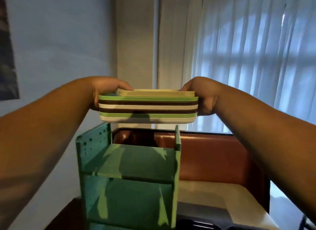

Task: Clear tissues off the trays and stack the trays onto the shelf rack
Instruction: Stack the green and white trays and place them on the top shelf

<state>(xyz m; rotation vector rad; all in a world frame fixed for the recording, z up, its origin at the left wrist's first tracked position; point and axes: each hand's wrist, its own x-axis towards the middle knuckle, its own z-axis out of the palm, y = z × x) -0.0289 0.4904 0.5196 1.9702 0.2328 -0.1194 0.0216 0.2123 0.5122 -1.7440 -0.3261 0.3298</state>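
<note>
Pale walls and a long white curtain (pixel 239 58), lit from the window behind it, fill the background, with a brown padded bench back (pixel 213 154) running below the curtain. Everything is placed here against the green shelf rack (pixel 130 178), which stands low in the middle of the view with its shelves open toward the camera. Its top shelf is bare, and a perforated side panel rises on its left while a thin upright post stands at its right rear corner. Above the rack, clear of its top shelf and not touching it, hangs a stack of trays (pixel 147 108), held level and lying flat on one another; their edges show bands of cream, green, dark brown and white, and the smaller cream trays sit on top, set slightly right of the wider green one. The left hand (pixel 106 91) is clamped on the left end of the stack, thumb laid over the top rim, the fingers hidden behind and beneath. The right hand (pixel 201 96) grips the right end in the same way, thumb on top and palm pressed against the edges. Both bare forearms reach in from the lower corners. Right of the rack and below the bench lies a white tabletop (pixel 222 195), with a dark blurred object at its near edge.
</note>
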